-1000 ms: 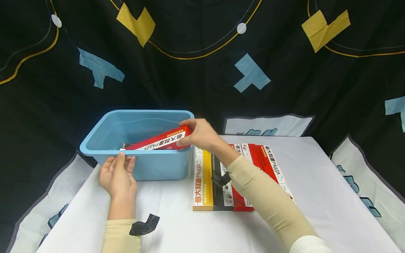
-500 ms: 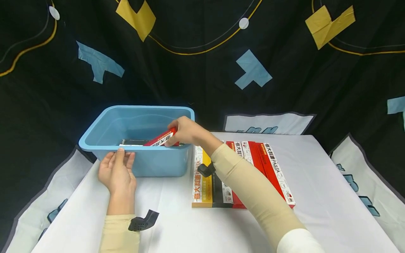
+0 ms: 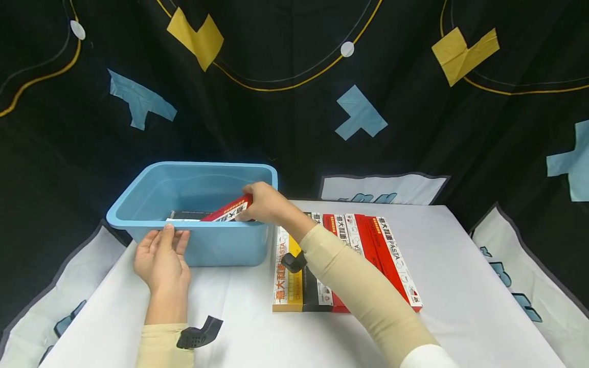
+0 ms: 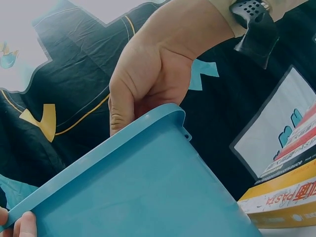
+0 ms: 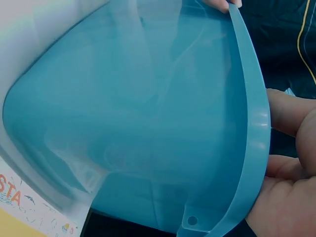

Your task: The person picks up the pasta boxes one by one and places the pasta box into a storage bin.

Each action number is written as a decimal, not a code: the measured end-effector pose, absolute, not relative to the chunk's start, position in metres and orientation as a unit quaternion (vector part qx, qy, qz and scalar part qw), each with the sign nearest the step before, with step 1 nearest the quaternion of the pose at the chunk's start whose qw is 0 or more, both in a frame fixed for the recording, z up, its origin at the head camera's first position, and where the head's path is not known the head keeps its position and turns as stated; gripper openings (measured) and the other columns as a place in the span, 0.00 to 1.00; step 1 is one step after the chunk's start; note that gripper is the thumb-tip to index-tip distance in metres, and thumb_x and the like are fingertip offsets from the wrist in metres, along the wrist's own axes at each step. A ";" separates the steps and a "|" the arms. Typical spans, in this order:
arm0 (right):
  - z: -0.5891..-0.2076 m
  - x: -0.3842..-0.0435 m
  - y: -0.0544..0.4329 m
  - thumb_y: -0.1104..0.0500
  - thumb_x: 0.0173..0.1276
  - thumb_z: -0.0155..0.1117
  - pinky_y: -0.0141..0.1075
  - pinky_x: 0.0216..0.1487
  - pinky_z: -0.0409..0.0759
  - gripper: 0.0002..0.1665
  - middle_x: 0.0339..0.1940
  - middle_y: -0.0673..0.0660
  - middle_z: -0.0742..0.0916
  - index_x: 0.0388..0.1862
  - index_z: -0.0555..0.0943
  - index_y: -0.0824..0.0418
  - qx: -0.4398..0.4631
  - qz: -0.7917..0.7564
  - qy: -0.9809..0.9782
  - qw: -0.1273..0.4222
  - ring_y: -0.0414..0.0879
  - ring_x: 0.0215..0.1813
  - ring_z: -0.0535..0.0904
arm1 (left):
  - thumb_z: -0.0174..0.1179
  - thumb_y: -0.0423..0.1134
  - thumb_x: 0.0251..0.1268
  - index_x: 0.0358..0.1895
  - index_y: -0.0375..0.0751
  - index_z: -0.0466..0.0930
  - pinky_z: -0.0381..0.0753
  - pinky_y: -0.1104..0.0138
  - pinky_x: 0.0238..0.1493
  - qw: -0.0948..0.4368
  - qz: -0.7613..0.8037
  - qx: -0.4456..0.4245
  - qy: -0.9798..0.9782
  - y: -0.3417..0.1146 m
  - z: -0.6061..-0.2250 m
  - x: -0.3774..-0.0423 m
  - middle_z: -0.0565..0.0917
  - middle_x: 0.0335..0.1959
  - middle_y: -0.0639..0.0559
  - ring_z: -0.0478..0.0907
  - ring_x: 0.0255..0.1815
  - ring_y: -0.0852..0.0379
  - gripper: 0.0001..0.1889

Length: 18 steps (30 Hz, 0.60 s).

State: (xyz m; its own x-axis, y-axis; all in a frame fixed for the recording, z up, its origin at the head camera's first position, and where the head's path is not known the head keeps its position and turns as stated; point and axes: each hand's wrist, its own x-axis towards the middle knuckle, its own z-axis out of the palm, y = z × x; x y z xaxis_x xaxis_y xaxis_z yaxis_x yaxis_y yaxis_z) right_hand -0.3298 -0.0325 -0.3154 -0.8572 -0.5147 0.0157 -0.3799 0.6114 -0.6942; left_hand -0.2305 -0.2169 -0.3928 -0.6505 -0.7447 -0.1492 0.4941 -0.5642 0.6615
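A blue plastic bin (image 3: 230, 248) stands at the left of the table. My left hand (image 3: 164, 255) pinches its near rim, thumb on top and fingers beneath; these fingertips (image 4: 25, 224) show at the corner of the left wrist view. My right hand (image 3: 267, 204) reaches over the bin's right end and grips a red pasta box (image 3: 227, 209) by its right end. The box slants down to the left, its lower part hidden behind the near wall. Beside it inside lies a dark box (image 3: 189, 214). In the right wrist view my right hand (image 5: 291, 163) is partly behind the rim.
Right of the bin, several pasta boxes lie side by side on the white table (image 3: 239, 327): a yellow box (image 3: 294, 286), a black box (image 3: 317, 296) and red boxes (image 3: 388, 255). My right forearm (image 3: 359, 291) crosses above them. A black curtain (image 3: 276, 117) hangs behind.
My right hand has moved left and lower into the bin with the red pasta box, so less of that box shows. The dark box is more visible. My left hand stays at the rim.
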 end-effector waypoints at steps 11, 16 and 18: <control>-0.317 -0.329 -0.019 0.56 0.58 0.76 0.41 0.60 0.79 0.43 0.69 0.49 0.75 0.72 0.69 0.56 -0.277 -0.418 0.863 0.067 0.47 0.67 0.72 | 0.73 0.29 0.52 0.48 0.34 0.69 0.86 0.61 0.42 0.371 -0.860 0.199 -0.289 -0.217 -0.389 -0.235 0.76 0.47 0.40 0.83 0.35 0.53 0.23; -0.325 -0.321 -0.008 0.56 0.59 0.75 0.36 0.61 0.76 0.41 0.69 0.44 0.74 0.71 0.69 0.54 -0.299 -0.460 0.833 0.066 0.45 0.68 0.70 | 0.73 0.30 0.53 0.49 0.34 0.69 0.86 0.61 0.43 0.366 -0.859 0.201 -0.297 -0.218 -0.391 -0.232 0.75 0.48 0.41 0.82 0.36 0.53 0.24; -0.330 -0.317 -0.003 0.56 0.60 0.74 0.35 0.62 0.75 0.40 0.68 0.44 0.75 0.71 0.70 0.54 -0.311 -0.483 0.815 0.071 0.44 0.68 0.71 | 0.73 0.30 0.53 0.49 0.34 0.69 0.86 0.61 0.43 0.367 -0.857 0.206 -0.296 -0.219 -0.393 -0.229 0.74 0.48 0.41 0.82 0.37 0.53 0.24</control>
State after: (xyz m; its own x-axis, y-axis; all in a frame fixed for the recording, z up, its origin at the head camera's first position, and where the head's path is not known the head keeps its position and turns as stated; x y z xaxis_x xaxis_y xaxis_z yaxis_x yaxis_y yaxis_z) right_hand -0.3171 -0.0034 -0.3300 -0.7970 -0.5752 0.1843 -0.4379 0.3400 -0.8322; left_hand -0.2291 -0.2186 -0.3931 -0.6455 -0.7516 -0.1354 0.5077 -0.5548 0.6592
